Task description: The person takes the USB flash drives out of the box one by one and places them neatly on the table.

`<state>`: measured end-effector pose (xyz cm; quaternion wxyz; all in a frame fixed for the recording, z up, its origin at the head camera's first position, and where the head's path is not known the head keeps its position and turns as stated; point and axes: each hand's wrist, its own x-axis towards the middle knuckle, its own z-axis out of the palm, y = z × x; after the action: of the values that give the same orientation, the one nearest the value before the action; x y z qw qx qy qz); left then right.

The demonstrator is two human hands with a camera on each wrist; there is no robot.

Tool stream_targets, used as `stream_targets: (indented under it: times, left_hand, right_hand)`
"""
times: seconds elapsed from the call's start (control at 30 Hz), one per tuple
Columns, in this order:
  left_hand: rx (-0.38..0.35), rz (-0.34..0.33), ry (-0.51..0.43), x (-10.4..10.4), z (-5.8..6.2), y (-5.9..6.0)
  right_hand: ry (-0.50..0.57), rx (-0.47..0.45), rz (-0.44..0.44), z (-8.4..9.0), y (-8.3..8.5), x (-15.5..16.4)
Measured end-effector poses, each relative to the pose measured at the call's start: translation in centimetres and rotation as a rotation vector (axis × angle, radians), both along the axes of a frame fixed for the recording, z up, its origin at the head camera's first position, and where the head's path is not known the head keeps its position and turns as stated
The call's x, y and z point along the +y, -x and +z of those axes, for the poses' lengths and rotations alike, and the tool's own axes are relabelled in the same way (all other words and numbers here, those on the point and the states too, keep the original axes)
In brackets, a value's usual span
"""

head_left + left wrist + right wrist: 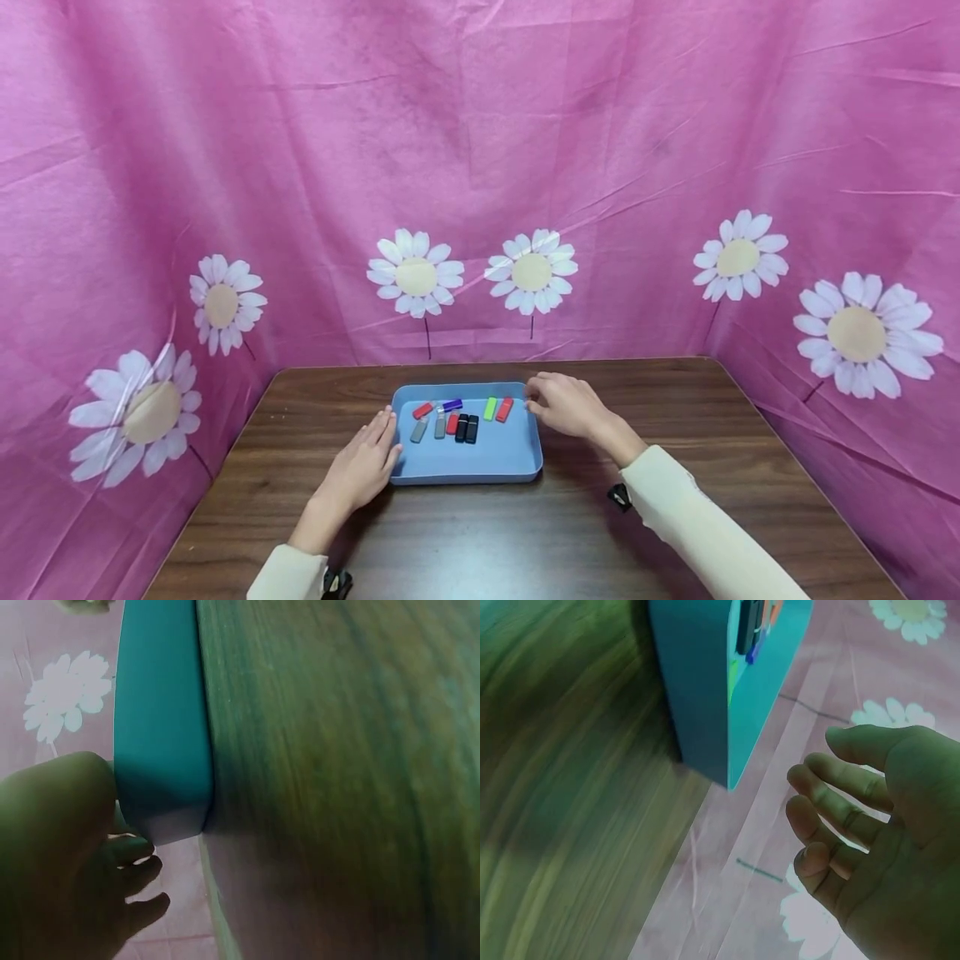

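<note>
A shallow blue tray (468,462) sits on the table and holds several USB sticks. On its left half lie a purple stick (452,405), grey sticks (419,430) and red ones (422,410), with two black sticks (471,429) side by side near the middle. Toward the right are a green stick (490,408) and a red stick (505,409). My left hand (362,462) rests along the tray's left wall, fingers extended and thumb at the rim. Beside the back right corner, my right hand (892,825) hovers with loosely bent fingers and holds nothing.
The brown wooden table (480,550) extends around the tray on every side. A pink cloth (480,167) with white daisies hangs behind the table and along both sides. Black straps (619,497) show at the wrists.
</note>
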<state>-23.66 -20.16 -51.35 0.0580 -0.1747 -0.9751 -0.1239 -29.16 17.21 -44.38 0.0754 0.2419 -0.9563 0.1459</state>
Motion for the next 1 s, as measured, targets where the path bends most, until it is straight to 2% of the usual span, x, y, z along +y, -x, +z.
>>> stream_targets:
  times: [0.17,0.47,0.67,1.0]
  left_hand:
    - [-0.079,-0.009,-0.017,0.2,0.1,-0.2]
    - [-0.112,-0.015,-0.038,0.3,0.1,-0.4]
    - [-0.163,-0.003,-0.033,0.4,-0.1,-0.5]
    - [-0.157,0.016,-0.041,0.4,0.1,-0.3]
  right_hand:
    - [-0.022,-0.028,0.031,0.5,0.4,-2.0]
    - [-0.057,-0.065,0.075,0.9,1.6,-4.9]
    - [-0.094,-0.103,0.093,0.7,2.2,-6.4]
    - [-0.144,-0.123,0.136,0.9,3.0,-8.8]
